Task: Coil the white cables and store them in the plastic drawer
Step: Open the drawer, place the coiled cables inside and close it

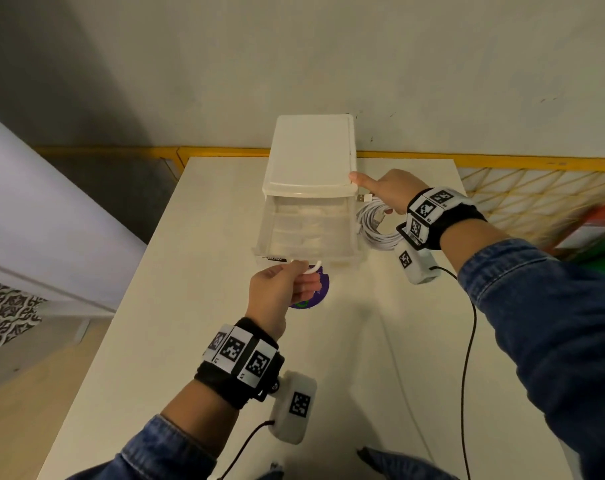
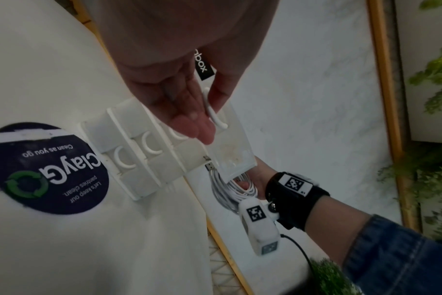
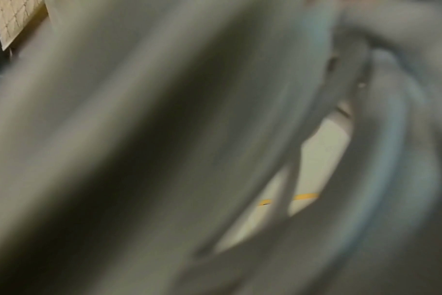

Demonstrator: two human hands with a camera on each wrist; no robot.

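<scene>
Top drawer [image 1: 308, 230] of the white plastic drawer unit [image 1: 311, 150] is pulled out, left hand [image 1: 280, 292] pinching its ring handle [image 2: 212, 111]. Right hand [image 1: 387, 192] holds the coiled white cable [image 1: 377, 226] beside the unit, thumb against its top corner.

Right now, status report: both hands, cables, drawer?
Left hand grips top translucent plastic drawer's handle, drawer open. Right hand holds coiled white cable bundle, thumb on white drawer cabinet. Nothing blocking.
</scene>
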